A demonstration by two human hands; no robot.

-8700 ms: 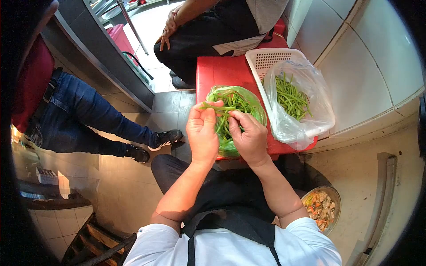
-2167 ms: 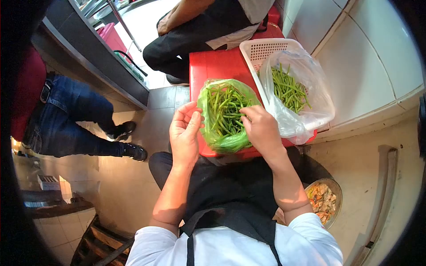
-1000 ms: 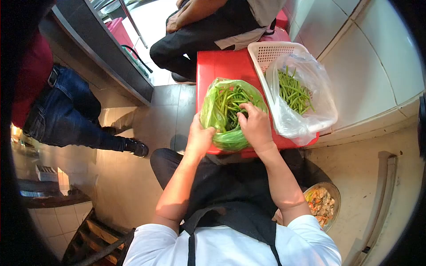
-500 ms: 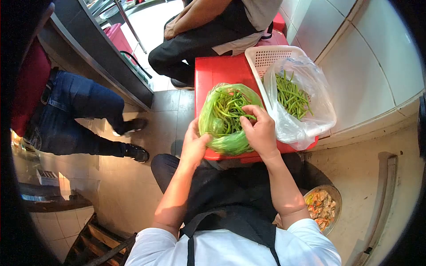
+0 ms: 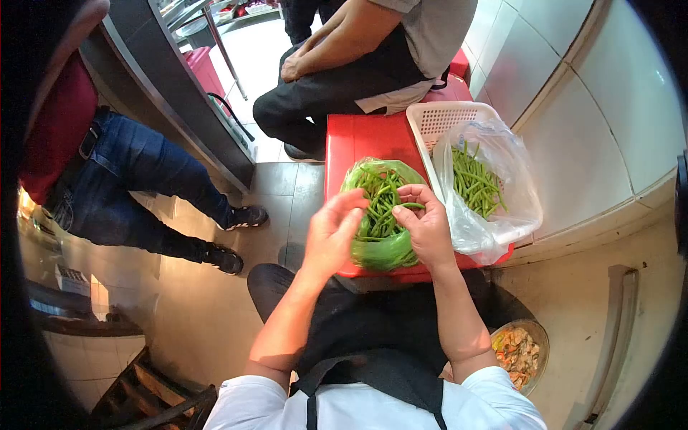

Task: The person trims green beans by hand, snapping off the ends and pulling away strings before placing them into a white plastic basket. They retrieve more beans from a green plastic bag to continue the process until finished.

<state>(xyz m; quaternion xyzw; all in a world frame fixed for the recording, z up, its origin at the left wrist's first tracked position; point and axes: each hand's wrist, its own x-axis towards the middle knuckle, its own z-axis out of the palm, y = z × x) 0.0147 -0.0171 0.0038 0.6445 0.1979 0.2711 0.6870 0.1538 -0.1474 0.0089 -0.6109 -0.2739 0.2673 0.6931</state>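
A green plastic bag [image 5: 387, 254] of green beans [image 5: 382, 190] stands with its mouth open on a red seat [image 5: 376, 132]. Over the bag, my right hand [image 5: 428, 229] pinches a green bean [image 5: 410, 206] between thumb and fingers. My left hand [image 5: 331, 233] hovers at the bag's left side, thumb and fingers slightly apart, with nothing visible between them. Just right of the bag, a white perforated basket [image 5: 448, 115] carries a clear plastic bag [image 5: 494, 233] with more green beans [image 5: 476, 183] inside.
Ahead, a seated person in dark trousers [image 5: 337, 89] rests both hands together. Another person in jeans [image 5: 136, 193] stands at the left. A round pan of chopped food [image 5: 517, 351] sits on the floor by my right leg. The tiled wall [image 5: 588, 122] bounds the right side.
My left hand has let go of the green bag's rim and risen over its left side. My right hand has lifted a bean from the pile. The view has shifted slightly.
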